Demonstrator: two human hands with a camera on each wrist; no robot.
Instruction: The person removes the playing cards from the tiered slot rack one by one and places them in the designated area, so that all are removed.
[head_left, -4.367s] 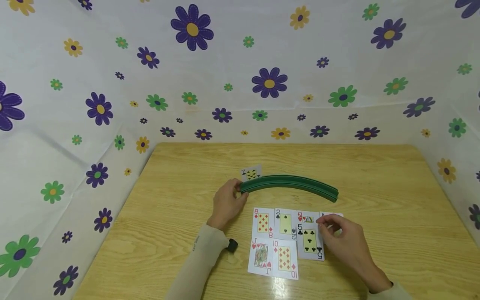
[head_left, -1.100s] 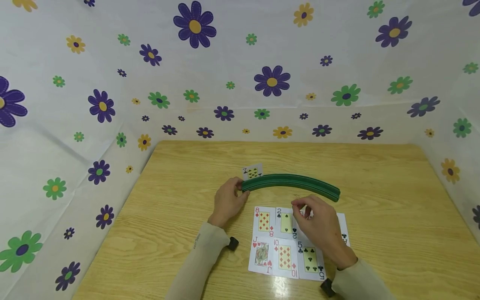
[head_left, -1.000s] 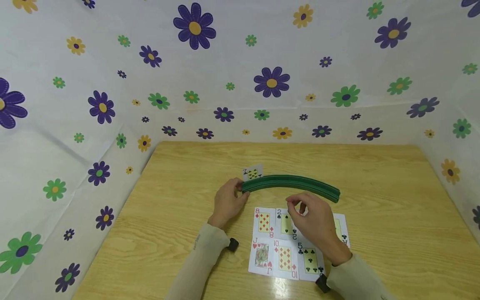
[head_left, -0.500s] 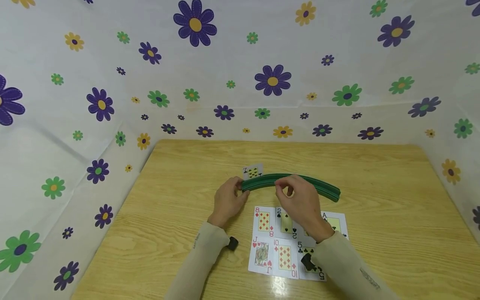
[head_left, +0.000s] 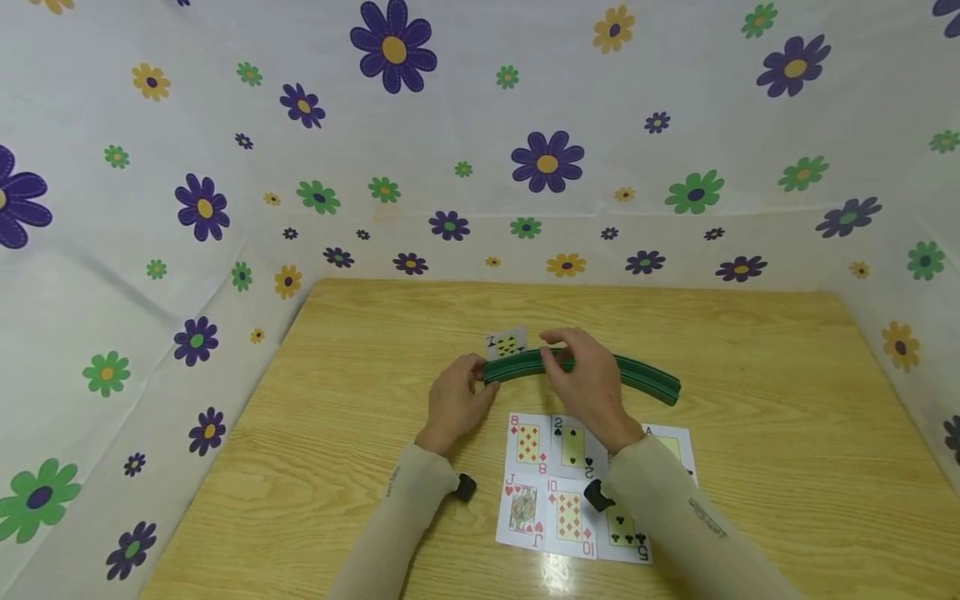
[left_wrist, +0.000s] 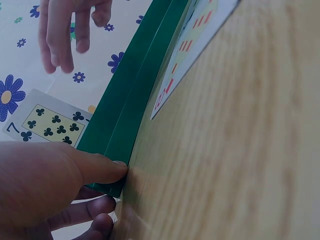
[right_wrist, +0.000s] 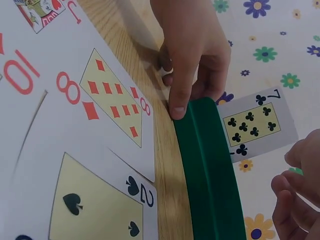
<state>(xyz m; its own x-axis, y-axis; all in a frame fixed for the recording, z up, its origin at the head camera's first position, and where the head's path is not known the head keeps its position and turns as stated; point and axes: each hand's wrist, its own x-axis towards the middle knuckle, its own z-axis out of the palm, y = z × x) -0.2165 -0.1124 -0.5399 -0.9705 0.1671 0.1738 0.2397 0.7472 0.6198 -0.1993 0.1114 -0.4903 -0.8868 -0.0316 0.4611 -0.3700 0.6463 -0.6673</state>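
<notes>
My left hand (head_left: 453, 404) pinches the left end of a curved green card holder (head_left: 648, 379), thumb on the near side. A seven of clubs (right_wrist: 252, 124) stands in the holder, just beyond that hand. My right hand (head_left: 588, 379) is over the middle of the holder, right of the seven; its thumb and forefinger are apart and no card shows between them. Nearer me lie an eight of diamonds (head_left: 527, 444), two of spades (head_left: 572, 446), jack of hearts (head_left: 523, 511), ten of diamonds (head_left: 570, 515) and a partly covered five of clubs (head_left: 622, 529).
An ace of clubs (head_left: 678, 442) lies at the right end of the upper card row, partly behind the right sleeve. That forearm hides the queen's place. A flowered sheet (head_left: 450, 150) walls the wooden table (head_left: 337, 367) at the back and sides.
The five of clubs went from overlapping the queen of hearts down into the lower row. My right hand then travelled up-left to the holder, its thumb and forefinger parting. The left hand stayed put.
</notes>
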